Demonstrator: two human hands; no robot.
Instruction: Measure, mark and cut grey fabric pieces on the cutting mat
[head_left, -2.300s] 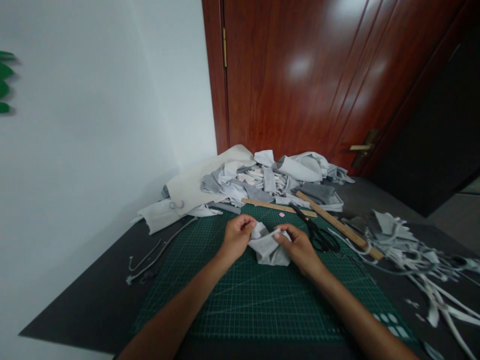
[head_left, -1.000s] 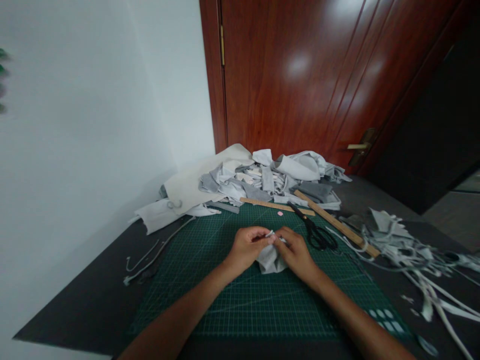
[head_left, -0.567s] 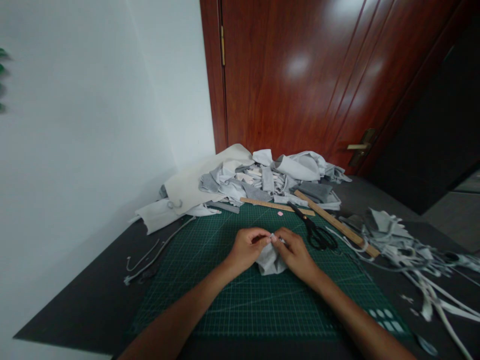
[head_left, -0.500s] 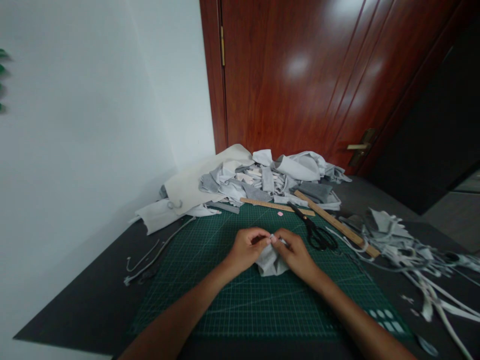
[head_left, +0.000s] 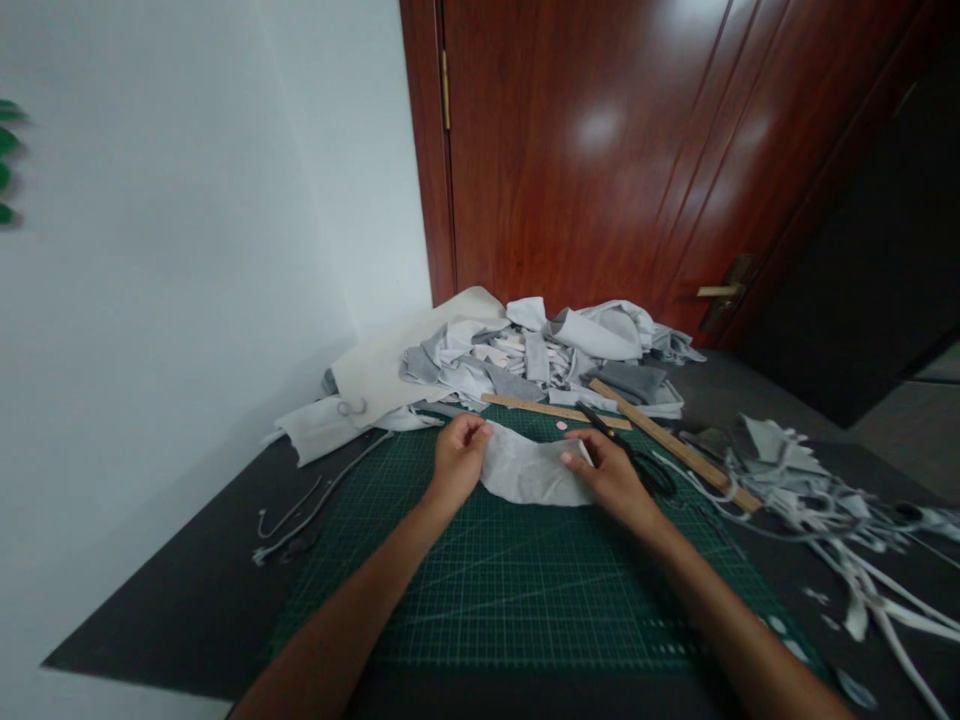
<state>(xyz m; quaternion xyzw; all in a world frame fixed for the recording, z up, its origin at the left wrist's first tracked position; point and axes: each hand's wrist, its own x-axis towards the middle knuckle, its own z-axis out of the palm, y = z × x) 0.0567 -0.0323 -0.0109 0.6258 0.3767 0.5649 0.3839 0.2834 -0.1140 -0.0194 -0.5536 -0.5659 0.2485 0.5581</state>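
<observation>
A light grey piece of fabric [head_left: 531, 470] is stretched between my two hands above the green cutting mat [head_left: 480, 600]. My left hand [head_left: 459, 455] pinches its upper left corner between thumb and fingers. At the other end, my right hand [head_left: 611, 475] grips the right edge, with the thumb on the near face. Black-handled scissors [head_left: 652, 472] lie just beyond my right hand, which partly covers them. A small pink piece [head_left: 562, 426] rests on the mat behind the fabric.
Grey and white fabric scraps [head_left: 517, 360] are heaped at the back by the door [head_left: 570, 180]. Two wooden rulers [head_left: 675, 445] lie before the heap. Tangled strips [head_left: 832, 530] cover the right side; cords [head_left: 322, 500] lie left, near the wall [head_left: 187, 250].
My hands have moved apart from a close pinch at the middle. The fabric, bunched and hanging before, is now spread out flat between them.
</observation>
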